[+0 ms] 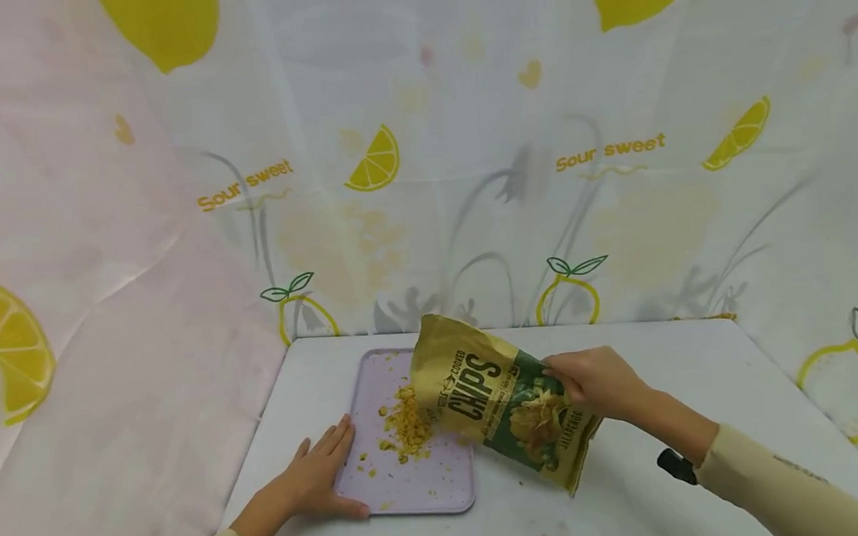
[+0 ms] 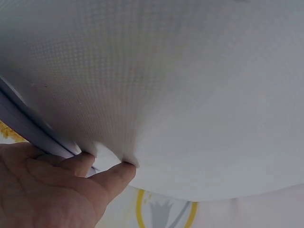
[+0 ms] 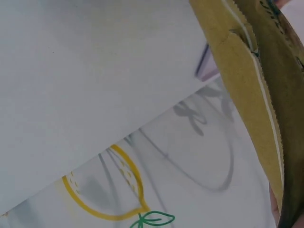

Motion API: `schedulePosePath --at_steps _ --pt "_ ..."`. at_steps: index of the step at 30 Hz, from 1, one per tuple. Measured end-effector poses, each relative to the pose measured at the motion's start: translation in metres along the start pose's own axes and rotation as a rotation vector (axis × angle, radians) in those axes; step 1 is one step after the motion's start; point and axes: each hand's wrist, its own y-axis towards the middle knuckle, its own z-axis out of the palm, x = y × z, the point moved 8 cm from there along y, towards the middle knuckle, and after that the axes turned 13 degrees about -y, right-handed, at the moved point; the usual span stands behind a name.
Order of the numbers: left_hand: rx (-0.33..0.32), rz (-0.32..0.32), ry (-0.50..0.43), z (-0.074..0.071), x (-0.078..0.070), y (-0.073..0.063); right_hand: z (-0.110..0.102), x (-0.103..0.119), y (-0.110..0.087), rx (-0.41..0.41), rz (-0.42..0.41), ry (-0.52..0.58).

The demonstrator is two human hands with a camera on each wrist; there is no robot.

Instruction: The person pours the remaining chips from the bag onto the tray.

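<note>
My right hand [image 1: 603, 382] grips a yellow and green chip bag [image 1: 493, 392] by its side near the bottom end. Tilted over the lilac tray [image 1: 445, 493], the bag has its upper end low above a heap of yellow chip crumbs [image 1: 408, 425]. In the right wrist view the bag [image 3: 251, 95] fills the right edge and hides most of that hand. My left hand [image 1: 315, 474] lies at the tray's left edge with fingers extended. In the left wrist view the left hand's fingertips [image 2: 126, 170] touch the white table beside the tray's side [image 2: 35, 128].
The white table [image 1: 282, 411] ends at a hanging cloth [image 1: 457, 241] printed with lemons, close behind the tray. Another stretch of pink-tinted cloth [image 1: 104, 324] hangs at the left. Small crumbs lie scattered over the tray and a few on the table.
</note>
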Motion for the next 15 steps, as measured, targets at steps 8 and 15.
schedulePosePath --at_steps 8,15 --pt "0.013 -0.008 -0.001 0.0013 0.0014 0.0001 0.0047 0.0013 -0.0026 0.025 0.006 0.006" --pt "0.01 -0.006 0.011 0.0005 0.001 0.0003 -0.0004 -0.0057 0.0005 -0.013 0.06 0.026"
